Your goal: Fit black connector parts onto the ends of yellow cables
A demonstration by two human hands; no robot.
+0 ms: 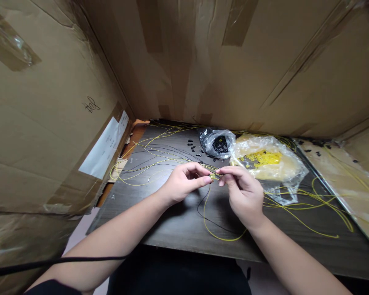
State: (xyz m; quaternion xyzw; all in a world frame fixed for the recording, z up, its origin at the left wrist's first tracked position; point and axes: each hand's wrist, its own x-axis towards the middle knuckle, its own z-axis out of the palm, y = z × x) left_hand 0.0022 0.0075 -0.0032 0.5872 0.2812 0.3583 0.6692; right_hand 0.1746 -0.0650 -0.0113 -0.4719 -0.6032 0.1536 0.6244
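Observation:
My left hand pinches a small yellow piece that looks like a connector, with dark bits at its edge. Close beside it on the right, my right hand has its thumb and fingertips closed on the end of a thin wire, dark where it shows between the fingers. A yellow wire hangs in a loop below both hands, and a thin black wire runs next to it. Both hands are held just above the dark tabletop. The fingertips partly hide the piece and the wire end.
Behind the hands lie a clear bag of black parts and a larger bag of yellow parts. Several loose black pieces are scattered nearby. Long yellow wires spread to both sides. Cardboard walls enclose the table.

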